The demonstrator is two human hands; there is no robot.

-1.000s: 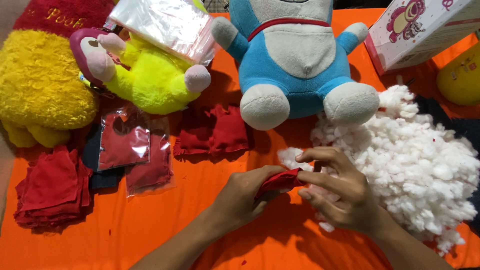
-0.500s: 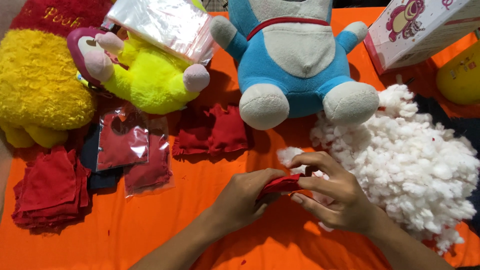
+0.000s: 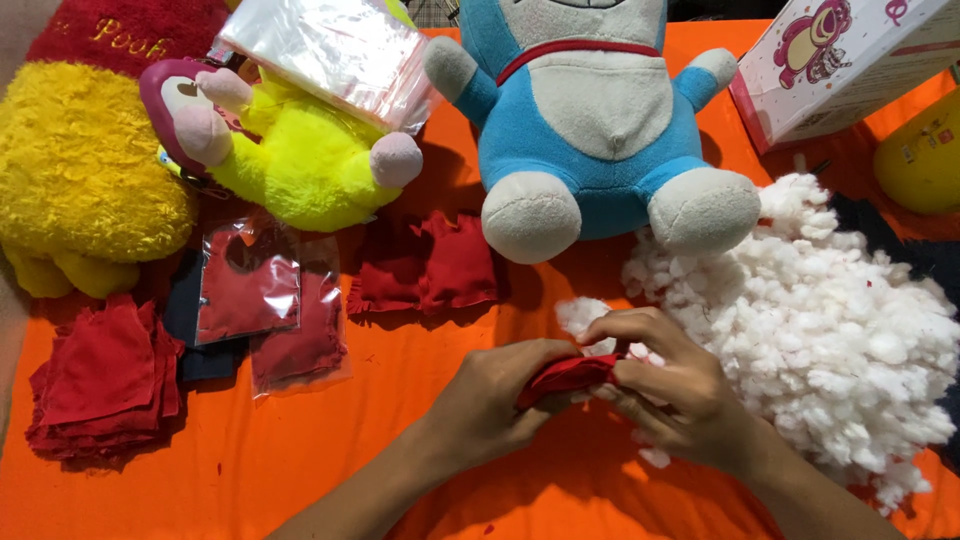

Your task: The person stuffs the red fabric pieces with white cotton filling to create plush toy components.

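In the lower middle of the frame, the left hand and the right hand meet on a small red cloth piece; the fingers of both are closed and grip it between them. A tuft of white stuffing lies just above the hands (the big stuffing pile is at the right). The blue plush toy sits at the upper middle on the orange cloth.
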